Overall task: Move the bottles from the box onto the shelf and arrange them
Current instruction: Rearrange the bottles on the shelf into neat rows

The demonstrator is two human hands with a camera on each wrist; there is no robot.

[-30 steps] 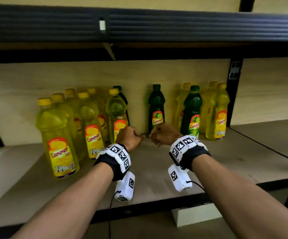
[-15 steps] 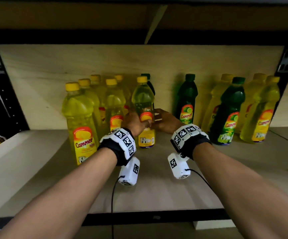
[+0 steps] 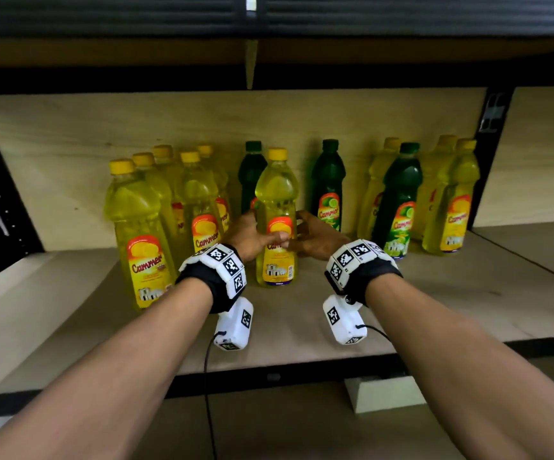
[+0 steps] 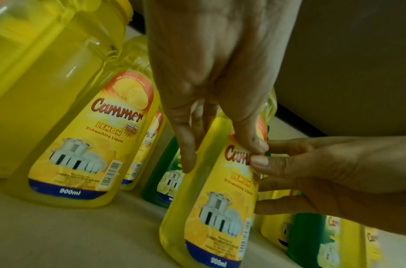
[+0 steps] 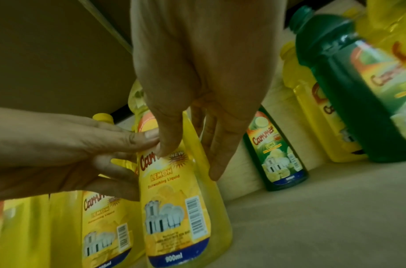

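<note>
A yellow lemon dishwashing bottle (image 3: 277, 194) stands upright on the wooden shelf (image 3: 435, 310), in front of two dark green bottles (image 3: 328, 187). My left hand (image 3: 257, 237) grips its label from the left and my right hand (image 3: 307, 239) grips it from the right. In the left wrist view my left thumb (image 4: 252, 143) presses the bottle (image 4: 211, 217) on its label, with fingers along its left side. The right wrist view shows my right thumb (image 5: 167, 143) on the front of the bottle (image 5: 174, 208), my fingers down its right side. The two thumbs touch.
Several yellow bottles (image 3: 139, 234) crowd the shelf on the left. On the right stand more yellow bottles (image 3: 451, 207) and a green one (image 3: 398, 200). The upper shelf (image 3: 269, 14) hangs low overhead. A white block (image 3: 385, 393) lies on the floor below.
A second ago both hands were bunched together low in front of the bottles. They have since closed round the yellow bottle, which now stands further right, away from the left group.
</note>
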